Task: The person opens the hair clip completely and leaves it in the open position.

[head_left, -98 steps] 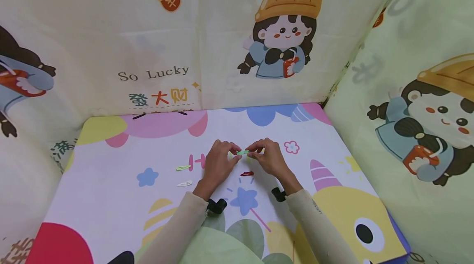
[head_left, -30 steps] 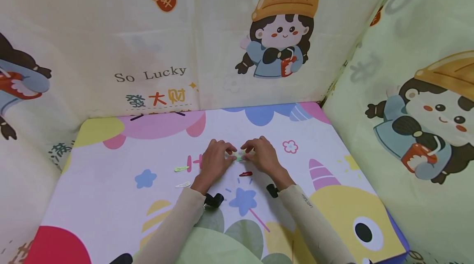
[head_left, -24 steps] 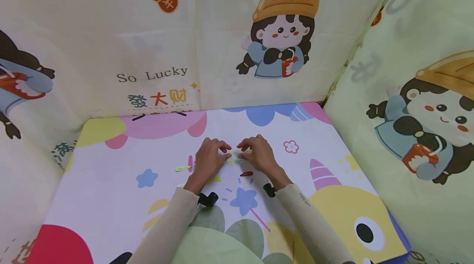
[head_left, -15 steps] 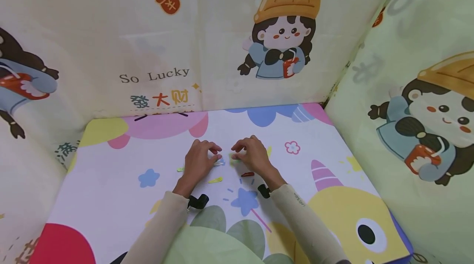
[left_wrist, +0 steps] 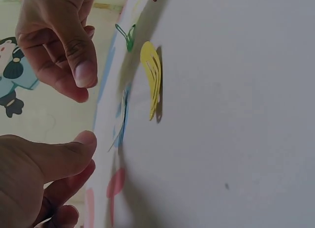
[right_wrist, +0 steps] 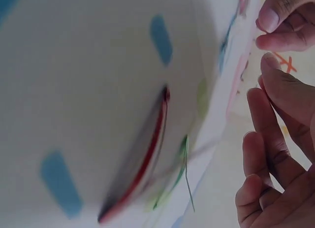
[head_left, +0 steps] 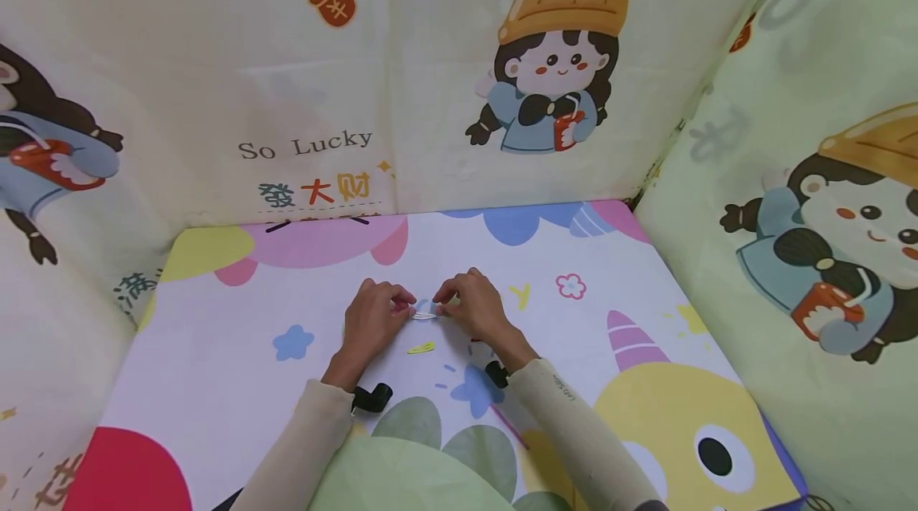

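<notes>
A pale hair clip (head_left: 425, 316) lies on the printed mat (head_left: 237, 351) between my two hands. My left hand (head_left: 390, 312) has its fingertips at the clip's left end, and my right hand (head_left: 452, 308) is at its right end. In the left wrist view the pale clip (left_wrist: 120, 122) lies flat, with a small gap to my left thumb (left_wrist: 74, 149) and to my right hand's fingers (left_wrist: 64, 50). A yellow clip (head_left: 421, 348) lies just nearer me. The right wrist view shows a red clip (right_wrist: 142, 159) and a green clip (right_wrist: 179, 179) beside my right hand (right_wrist: 275, 139).
Padded cartoon-print walls (head_left: 502, 96) close the mat in at the back, left and right. A wrist camera mount (head_left: 373, 398) sits on my left wrist. Bare mat stretches to the left (head_left: 215, 383) and at the far right (head_left: 624, 272).
Both hands let go of the green clip they held between them and shifted left to the pale clip. The yellow clip, hidden before, now shows near my left wrist.
</notes>
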{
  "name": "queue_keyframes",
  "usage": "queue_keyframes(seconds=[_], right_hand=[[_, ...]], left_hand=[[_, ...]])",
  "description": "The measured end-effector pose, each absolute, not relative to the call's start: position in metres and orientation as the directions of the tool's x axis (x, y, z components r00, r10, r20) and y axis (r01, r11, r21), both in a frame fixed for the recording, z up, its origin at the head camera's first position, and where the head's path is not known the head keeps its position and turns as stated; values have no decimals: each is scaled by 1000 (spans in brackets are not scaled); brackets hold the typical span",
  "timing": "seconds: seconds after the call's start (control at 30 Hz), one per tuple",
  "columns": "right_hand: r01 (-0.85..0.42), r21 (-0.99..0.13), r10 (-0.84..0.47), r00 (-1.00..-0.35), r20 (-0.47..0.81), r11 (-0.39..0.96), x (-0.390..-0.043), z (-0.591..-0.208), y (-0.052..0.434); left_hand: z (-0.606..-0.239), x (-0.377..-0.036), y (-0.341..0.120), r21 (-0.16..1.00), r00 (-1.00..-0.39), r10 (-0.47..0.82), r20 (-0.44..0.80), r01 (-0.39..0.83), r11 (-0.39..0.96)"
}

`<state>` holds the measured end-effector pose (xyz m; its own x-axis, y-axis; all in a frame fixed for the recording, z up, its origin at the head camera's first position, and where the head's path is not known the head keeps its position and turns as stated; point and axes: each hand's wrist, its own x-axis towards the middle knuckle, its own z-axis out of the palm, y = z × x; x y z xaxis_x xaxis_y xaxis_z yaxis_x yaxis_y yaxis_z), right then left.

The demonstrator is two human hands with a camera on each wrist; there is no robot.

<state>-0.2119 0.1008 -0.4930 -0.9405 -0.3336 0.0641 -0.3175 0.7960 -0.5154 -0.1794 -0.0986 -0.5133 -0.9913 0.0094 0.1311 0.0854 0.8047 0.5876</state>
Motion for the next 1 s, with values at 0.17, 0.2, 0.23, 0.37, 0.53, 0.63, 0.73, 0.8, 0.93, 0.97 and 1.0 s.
queue_keyframes(seconds=[0.17, 0.2, 0.23, 0.37, 0.53, 0.63, 0.73, 0.8, 0.93, 0.97, 1.0], right_hand=[[-320, -491, -344, -938, 45, 810, -209, -498, 92], [-320, -487, -344, -938, 42, 813, -208, -499, 91], [-321, -479, -345, -938, 40, 817, -208, -500, 89], [-326, -457, -350, -936, 35, 827, -205, -501, 84], [-330, -444, -350, -936, 39, 833, -204, -501, 81], [-327, -455, -351, -936, 33, 829, -203, -500, 81], [-320, -486, -356, -934, 19, 813, -203, -499, 82], [-313, -513, -356, -934, 15, 799, -204, -499, 83], [-298, -570, -351, -936, 18, 766, -205, -498, 86], [-294, -582, -349, -937, 18, 758, -205, -498, 86], [-286, -599, -346, -938, 15, 748, -205, -497, 87]], left_hand=[[-517, -179, -98, 587, -991, 33, 130, 104, 803], [-518, -179, -98, 587, -991, 39, 127, 107, 802], [-519, -179, -98, 586, -991, 45, 125, 110, 803], [-521, -179, -96, 569, -993, 46, 109, 101, 816], [-521, -178, -94, 551, -994, 43, 104, 94, 829], [-521, -178, -94, 551, -994, 47, 101, 95, 829], [-521, -178, -94, 557, -994, 49, 98, 95, 825], [-521, -178, -95, 563, -994, 52, 100, 100, 821], [-523, -178, -95, 581, -993, 55, 104, 106, 807], [-523, -178, -96, 588, -993, 54, 104, 105, 802], [-523, -178, -96, 598, -993, 52, 103, 104, 795]])
